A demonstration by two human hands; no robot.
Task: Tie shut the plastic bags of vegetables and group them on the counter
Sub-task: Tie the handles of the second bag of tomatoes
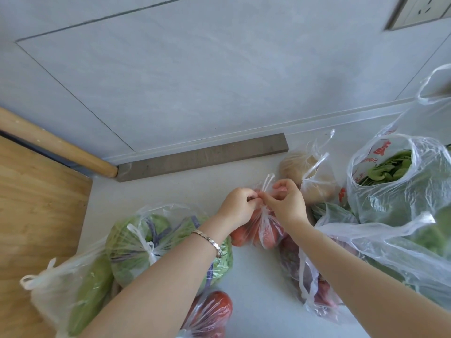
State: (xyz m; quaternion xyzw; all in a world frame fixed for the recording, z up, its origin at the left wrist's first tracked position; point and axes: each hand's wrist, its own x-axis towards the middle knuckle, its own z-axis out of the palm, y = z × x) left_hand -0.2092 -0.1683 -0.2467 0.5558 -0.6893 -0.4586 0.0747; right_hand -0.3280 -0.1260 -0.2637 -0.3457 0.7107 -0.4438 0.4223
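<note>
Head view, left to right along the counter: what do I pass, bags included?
Wooden board → bag with a long pale-green vegetable → tied bag of round green vegetables → bag of orange vegetables, handles pinched by the left hand and right hand → open bag of leafy greens.

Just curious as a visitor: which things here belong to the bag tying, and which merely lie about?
Job: left hand, right hand, orange vegetable bag, leafy greens bag, tied green vegetable bag.
Lying about: wooden board, rolling pin, grey bar.
</note>
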